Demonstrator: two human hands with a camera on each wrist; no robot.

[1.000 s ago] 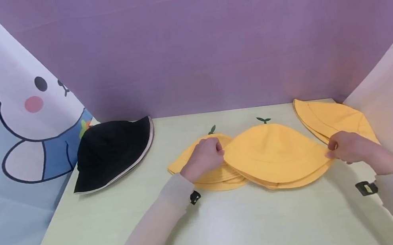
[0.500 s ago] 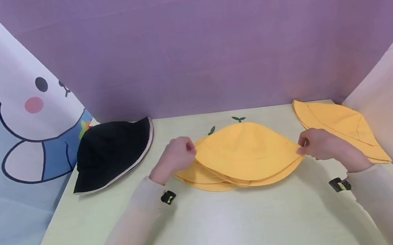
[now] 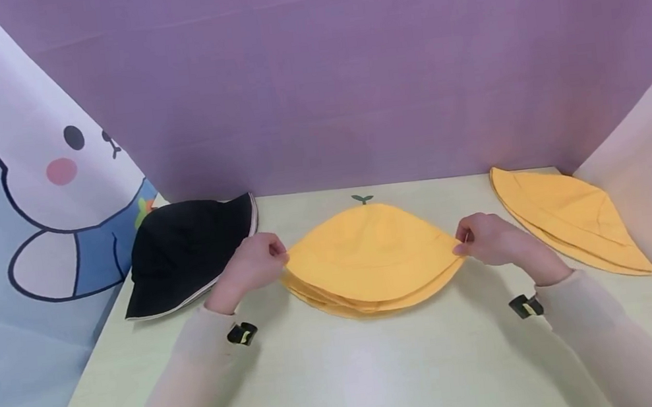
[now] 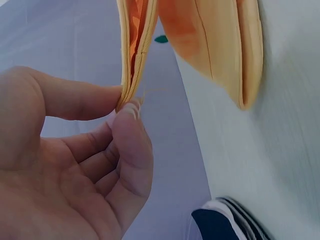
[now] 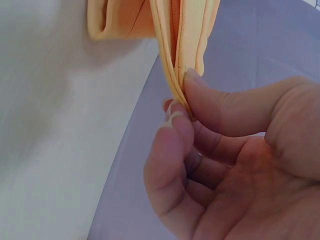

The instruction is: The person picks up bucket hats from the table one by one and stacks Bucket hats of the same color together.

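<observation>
A yellow bucket hat (image 3: 369, 252), folded flat with a small green sprout on top, is stretched between both hands. My left hand (image 3: 254, 262) pinches its left brim corner between thumb and fingertips; the left wrist view shows the folded brim (image 4: 132, 55) in that pinch. At the opposite corner my right hand (image 3: 489, 239) pinches the brim (image 5: 172, 55) the same way. Directly below, another yellow hat (image 3: 319, 305) lies on the table, mostly covered, its lower edge showing. In the left wrist view a gap separates the held brim from the lower hat (image 4: 220, 50).
On the left of the pale table (image 3: 357, 386) lies a black bucket hat (image 3: 188, 251) with a light-edged brim, just behind my left hand. Another folded yellow hat (image 3: 572, 217) lies at the right. A purple cloth (image 3: 336, 76) rises along the back edge.
Both hands have carried the pinched yellow hat leftward, from beside the lying yellow hat to right over it. The lower hat's sprout, visible earlier, is now covered. The right-hand hat is now fully uncovered.
</observation>
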